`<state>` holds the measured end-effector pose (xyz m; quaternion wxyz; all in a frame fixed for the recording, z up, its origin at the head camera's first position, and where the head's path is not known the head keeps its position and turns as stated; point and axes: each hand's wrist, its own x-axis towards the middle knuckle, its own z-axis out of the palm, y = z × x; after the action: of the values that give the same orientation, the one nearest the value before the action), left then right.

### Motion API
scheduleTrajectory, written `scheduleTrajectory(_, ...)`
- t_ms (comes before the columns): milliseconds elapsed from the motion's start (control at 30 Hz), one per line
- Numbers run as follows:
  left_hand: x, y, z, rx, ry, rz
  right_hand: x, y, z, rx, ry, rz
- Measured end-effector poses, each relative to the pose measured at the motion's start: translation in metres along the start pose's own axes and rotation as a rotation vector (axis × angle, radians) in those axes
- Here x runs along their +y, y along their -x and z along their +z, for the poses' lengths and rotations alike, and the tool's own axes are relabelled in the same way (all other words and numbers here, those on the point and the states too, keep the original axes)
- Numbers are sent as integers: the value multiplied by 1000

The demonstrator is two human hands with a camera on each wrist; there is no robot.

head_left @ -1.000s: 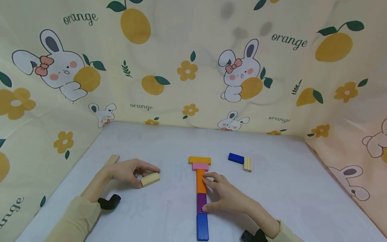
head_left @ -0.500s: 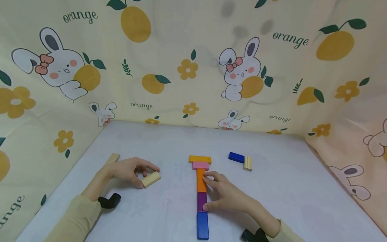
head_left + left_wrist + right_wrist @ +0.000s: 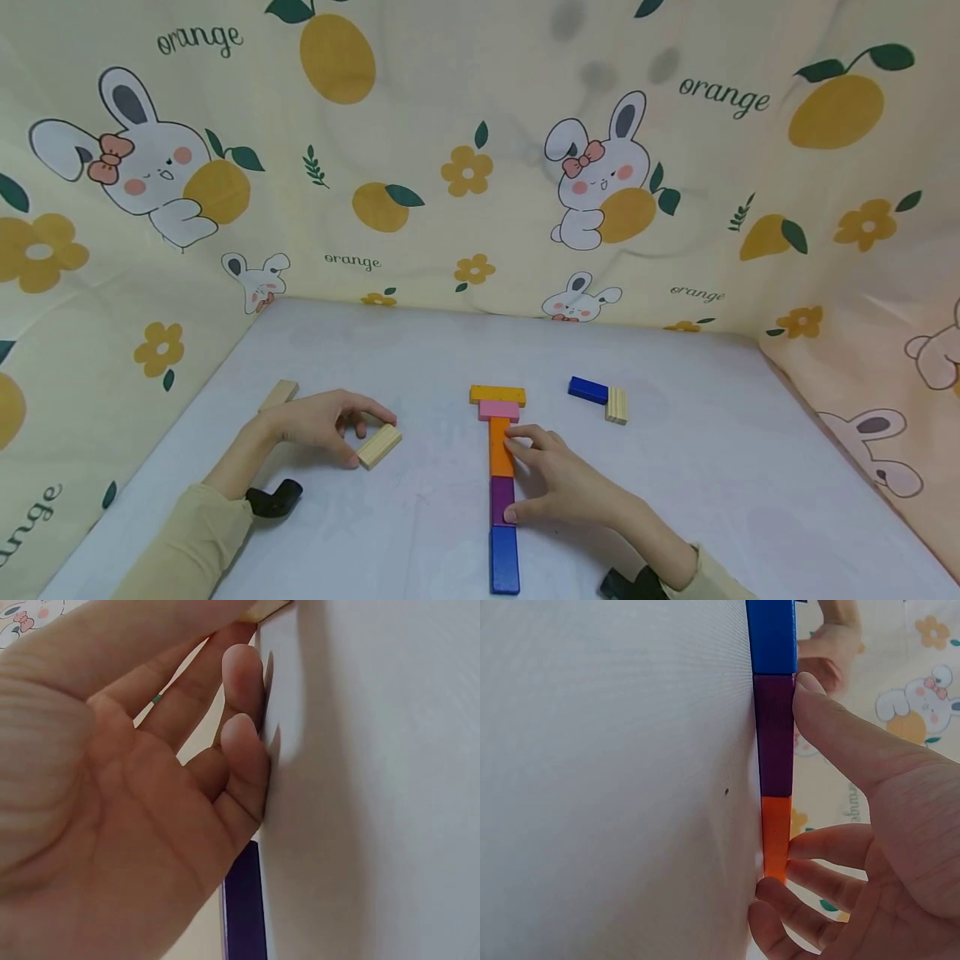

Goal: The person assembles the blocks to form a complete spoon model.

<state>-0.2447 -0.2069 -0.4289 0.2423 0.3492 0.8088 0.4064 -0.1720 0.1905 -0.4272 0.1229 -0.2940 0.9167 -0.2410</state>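
My left hand (image 3: 322, 425) pinches a plain wooden block (image 3: 380, 446) by its ends, between thumb and fingertips, at the table surface. In the left wrist view only a corner of that block (image 3: 264, 609) shows. My right hand (image 3: 562, 483) touches the right side of a row of blocks. Its thumb rests against the purple block (image 3: 502, 500) and a fingertip against the orange block (image 3: 500, 447). A blue block (image 3: 505, 560) forms the near end of this row. Beyond the orange one, a pink block (image 3: 498, 410) and a yellow block (image 3: 497, 395) lie crosswise.
At the back right, a dark blue block (image 3: 588, 389) touches a wooden block (image 3: 617, 406). Another wooden block (image 3: 279, 393) lies behind my left wrist, partly hidden. A dark purple-blue block (image 3: 245, 900) shows below the left palm. Patterned cloth (image 3: 420, 108) surrounds the white table (image 3: 405, 358).
The wooden block at my left fingers has turned anticlockwise, pointing more away from me, and shifted slightly right. My right hand and the coloured row keep their places.
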Motion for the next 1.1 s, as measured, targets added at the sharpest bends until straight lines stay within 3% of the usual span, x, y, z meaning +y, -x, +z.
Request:
scheduleTrajectory(600,0,-2,3,77,-8,-64,1,1,0,1,-1,-5)
scheduleTrajectory(733,1,-7,3,132,-16,-95,1,2,0,5,-5,-1)
scheduleTrajectory(867,11,-13,2,204,-6,-75,1,2,0,8,0,-7)
scheduleTrajectory(1100,9,-39,-6,384,-23,-55,1,2,0,4,-14,-9)
